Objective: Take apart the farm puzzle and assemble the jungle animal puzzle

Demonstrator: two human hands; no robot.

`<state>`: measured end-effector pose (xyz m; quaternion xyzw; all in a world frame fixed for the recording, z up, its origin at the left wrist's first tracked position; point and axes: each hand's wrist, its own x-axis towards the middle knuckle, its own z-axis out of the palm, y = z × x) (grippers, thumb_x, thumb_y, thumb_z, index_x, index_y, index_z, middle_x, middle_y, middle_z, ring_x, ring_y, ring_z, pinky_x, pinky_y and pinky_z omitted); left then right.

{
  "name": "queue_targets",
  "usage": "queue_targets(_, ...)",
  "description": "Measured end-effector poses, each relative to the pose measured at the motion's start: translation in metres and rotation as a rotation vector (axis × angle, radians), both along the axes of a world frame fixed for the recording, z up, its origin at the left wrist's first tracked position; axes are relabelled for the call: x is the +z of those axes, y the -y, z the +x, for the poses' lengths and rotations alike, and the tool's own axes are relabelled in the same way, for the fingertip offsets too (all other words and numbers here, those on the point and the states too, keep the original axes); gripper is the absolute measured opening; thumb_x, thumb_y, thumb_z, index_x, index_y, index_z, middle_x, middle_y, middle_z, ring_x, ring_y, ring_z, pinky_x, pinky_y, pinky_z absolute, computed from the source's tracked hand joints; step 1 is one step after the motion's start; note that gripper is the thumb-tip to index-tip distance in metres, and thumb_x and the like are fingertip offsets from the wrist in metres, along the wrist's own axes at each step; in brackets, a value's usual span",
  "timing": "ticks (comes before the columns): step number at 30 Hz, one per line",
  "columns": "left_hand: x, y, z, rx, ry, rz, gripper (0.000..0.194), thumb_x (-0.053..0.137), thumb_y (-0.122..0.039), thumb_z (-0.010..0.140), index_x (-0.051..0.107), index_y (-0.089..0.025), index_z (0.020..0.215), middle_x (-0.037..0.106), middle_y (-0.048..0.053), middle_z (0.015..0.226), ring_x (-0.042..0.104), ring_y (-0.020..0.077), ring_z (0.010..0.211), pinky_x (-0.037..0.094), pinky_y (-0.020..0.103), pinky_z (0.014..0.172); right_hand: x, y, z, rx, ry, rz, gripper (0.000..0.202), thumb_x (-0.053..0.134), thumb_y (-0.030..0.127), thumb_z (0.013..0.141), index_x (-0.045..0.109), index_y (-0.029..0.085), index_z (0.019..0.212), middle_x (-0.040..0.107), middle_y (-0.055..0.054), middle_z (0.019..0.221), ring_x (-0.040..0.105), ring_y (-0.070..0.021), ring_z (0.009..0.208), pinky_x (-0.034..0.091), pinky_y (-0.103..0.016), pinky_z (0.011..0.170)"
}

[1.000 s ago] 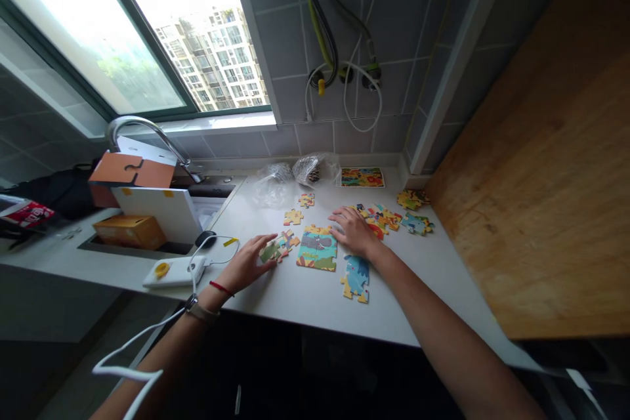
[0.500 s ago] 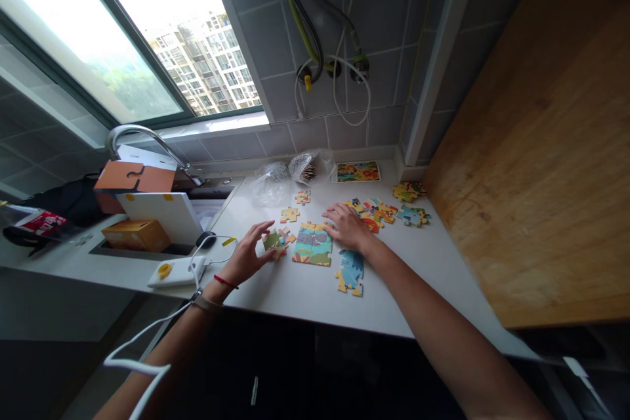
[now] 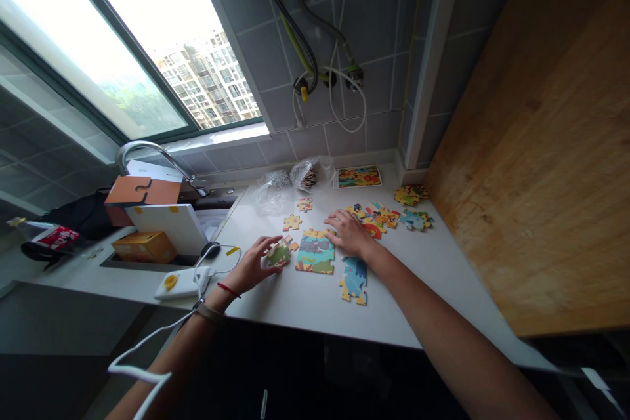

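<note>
My left hand curls its thumb and fingers around the sides of a green puzzle piece, with a paler piece next to it. To its right lies a joined block of elephant puzzle pieces in turquoise and grey. My right hand rests palm down with fingers spread, its fingertips at the block's upper right corner. Below that hand sits a joined strip of blue animal pieces. Two loose yellowish pieces, one nearer and one farther, lie behind the block.
More puzzle pieces are heaped right of my right hand, others by the wooden panel. A picture card and a clear plastic bag lie near the wall. A power strip with white cable sits left, before the sink.
My left thumb and fingers have closed in on the green piece, which has shifted slightly. My right hand stays by the block. The whole view has tilted a little.
</note>
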<state>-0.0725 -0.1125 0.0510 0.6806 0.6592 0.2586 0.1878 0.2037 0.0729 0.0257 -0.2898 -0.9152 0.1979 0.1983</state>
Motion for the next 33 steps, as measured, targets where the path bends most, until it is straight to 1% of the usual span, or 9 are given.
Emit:
queue_targets(3,0.003,-0.004,-0.001,0.022,-0.025,-0.004,0.067,0.086,-0.034,0.074,0.063,-0.029,0.137,0.065,0.008,0.127,0.068,0.0237,0.099,0.062,0.040,0.085,-0.002,-0.001,0.000,0.003,-0.007,0.001,0.034,0.069,0.031,0.095,0.072,0.019,0.126,0.068,-0.013,0.129,0.056,-0.0269,0.128,0.040,-0.042,0.113)
queue_targets(7,0.012,-0.007,0.002,0.094,-0.013,-0.051,0.063,0.090,-0.036,0.069,0.069,-0.025,0.128,0.073,0.005,0.102,0.068,0.0224,0.087,0.059,0.034,0.075,-0.004,-0.002,-0.001,0.006,-0.027,0.000,0.034,0.070,0.030,0.094,0.073,0.018,0.126,0.068,-0.013,0.129,0.056,-0.0279,0.128,0.041,-0.043,0.113)
queue_targets(10,0.020,-0.013,0.009,0.117,0.142,-0.068,0.057,0.086,-0.040,0.075,0.069,-0.020,0.126,0.073,0.003,0.087,0.070,0.0204,0.079,0.058,0.032,0.071,-0.004,-0.003,-0.001,0.020,-0.073,-0.015,0.032,0.071,0.027,0.093,0.074,0.017,0.123,0.070,-0.014,0.125,0.059,-0.0280,0.124,0.044,-0.043,0.111)
queue_targets(12,0.023,-0.022,0.016,0.123,0.285,-0.042,0.053,0.084,-0.042,0.079,0.068,-0.018,0.123,0.075,0.005,0.088,0.072,0.0218,0.080,0.059,0.032,0.070,-0.002,-0.002,-0.001,0.040,-0.141,-0.032,0.029,0.070,0.024,0.092,0.075,0.018,0.120,0.071,-0.013,0.121,0.061,-0.0272,0.120,0.046,-0.043,0.109)
queue_targets(16,0.025,-0.052,0.033,0.161,0.547,0.033,0.045,0.087,-0.049,0.074,0.072,-0.014,0.097,0.078,0.010,0.089,0.075,0.0243,0.081,0.061,0.035,0.071,0.003,0.002,-0.003,0.081,-0.331,-0.108,0.021,0.068,0.024,0.094,0.076,0.018,0.112,0.074,-0.012,0.113,0.065,-0.0263,0.113,0.051,-0.043,0.103)
queue_targets(21,0.019,-0.095,0.065,0.163,0.679,0.061,0.046,0.089,-0.053,0.068,0.074,-0.013,0.087,0.077,0.006,0.081,0.070,0.0187,0.070,0.058,0.029,0.065,0.009,0.010,-0.007,0.109,-0.524,-0.368,0.028,0.063,0.040,0.098,0.075,0.019,0.112,0.076,-0.010,0.108,0.072,-0.0210,0.093,0.058,-0.035,0.086)
queue_targets(24,0.012,-0.116,0.078,0.133,0.707,0.043,0.047,0.088,-0.054,0.068,0.075,-0.013,0.088,0.076,0.005,0.078,0.067,0.0169,0.067,0.054,0.026,0.061,0.010,0.012,-0.009,0.067,-0.564,-0.444,0.028,0.063,0.044,0.097,0.076,0.019,0.102,0.076,-0.007,0.096,0.071,-0.0195,0.083,0.058,-0.031,0.075)
queue_targets(28,0.000,-0.137,0.081,0.112,0.761,0.009,0.051,0.085,-0.060,0.070,0.075,-0.013,0.086,0.073,0.004,0.071,0.064,0.0153,0.062,0.051,0.025,0.057,0.006,0.009,-0.010,-0.049,-0.608,-0.538,0.026,0.066,0.043,0.093,0.076,0.019,0.091,0.071,-0.001,0.074,0.064,-0.0161,0.067,0.052,-0.026,0.061)
queue_targets(33,-0.012,-0.143,0.074,0.084,0.861,-0.058,0.058,0.079,-0.068,0.075,0.073,-0.012,0.089,0.074,0.005,0.076,0.069,0.0173,0.067,0.058,0.029,0.064,-0.003,0.000,-0.010,-0.180,-0.756,-0.692,0.030,0.073,0.047,0.087,0.075,0.018,0.093,0.068,0.000,0.071,0.062,-0.0145,0.063,0.051,-0.024,0.058)
